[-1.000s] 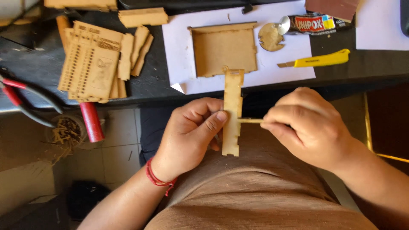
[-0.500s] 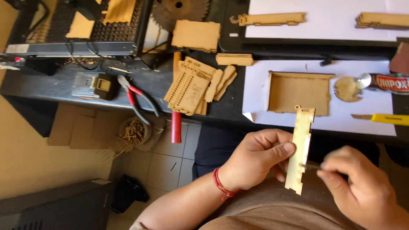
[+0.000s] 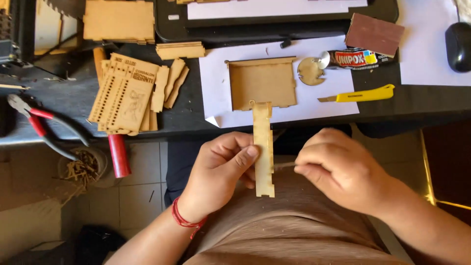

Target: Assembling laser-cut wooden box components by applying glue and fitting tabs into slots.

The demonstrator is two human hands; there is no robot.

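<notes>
Wooden strip (image 3: 263, 147), a long notched laser-cut piece, stands upright in front of the person's lap, just off the near edge of the table (image 3: 73, 103). Left hand (image 3: 221, 172) grasps it, thumb pressed on its left edge and fingers curled behind; a red cord circles that wrist. Right hand (image 3: 341, 172) is clenched around a thin stick-like tool (image 3: 284, 165), whose tip touches the strip's right edge about midway up.

On the table, a white paper sheet (image 3: 216, 73) lies at the near edge and carries a shallow wooden tray part (image 3: 262, 83), directly beyond the strip's top. To the right of it sit a round metal disc (image 3: 311, 71), a glue tube (image 3: 358, 58) and a yellow utility knife (image 3: 358, 94). A brown sanding block (image 3: 375, 34) lies farther back. Toward the left, a stack of perforated wooden panels (image 3: 125, 93) reaches the near edge, with red-handled pliers (image 3: 41, 127) at the left edge and a red cylinder (image 3: 118, 155) hanging past the edge.
</notes>
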